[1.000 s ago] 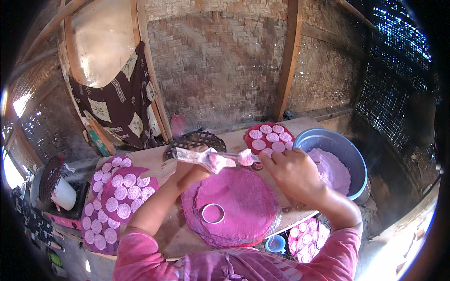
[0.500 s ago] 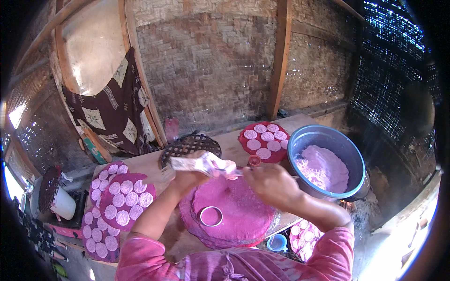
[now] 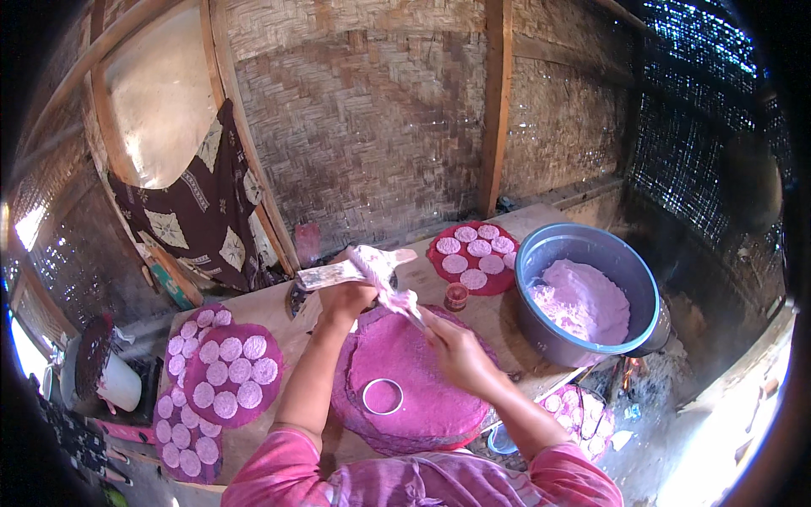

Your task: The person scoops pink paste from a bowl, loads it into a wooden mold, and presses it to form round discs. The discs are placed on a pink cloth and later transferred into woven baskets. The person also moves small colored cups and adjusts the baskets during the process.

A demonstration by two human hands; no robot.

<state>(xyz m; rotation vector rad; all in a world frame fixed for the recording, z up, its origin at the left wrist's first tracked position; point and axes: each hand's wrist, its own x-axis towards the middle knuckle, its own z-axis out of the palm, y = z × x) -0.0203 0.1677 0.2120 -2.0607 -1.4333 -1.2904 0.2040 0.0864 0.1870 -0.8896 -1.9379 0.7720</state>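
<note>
My left hand (image 3: 348, 297) holds a flat wooden paddle (image 3: 329, 275) raised above the table, with pink dough (image 3: 378, 264) stuck on it. My right hand (image 3: 454, 348) pinches a strip of that pink dough (image 3: 404, 300) hanging from the paddle, just over a round purple mat (image 3: 414, 380). A small metal ring cutter (image 3: 383, 396) lies on the mat near me.
A grey basin (image 3: 545, 253) with pink dough (image 3: 583, 300) stands at the right. A red round tray (image 3: 439, 266) of pale discs lies behind it. More purple trays (image 3: 232, 380) with several discs sit at the left, another (image 3: 574, 414) low right. A small red cup (image 3: 456, 296) stands nearby. A woven wall rises behind the wooden table (image 3: 498, 317).
My right hand has moved left and toward me, pulling dough down off the paddle. The view has swung so the basin shows fully.
</note>
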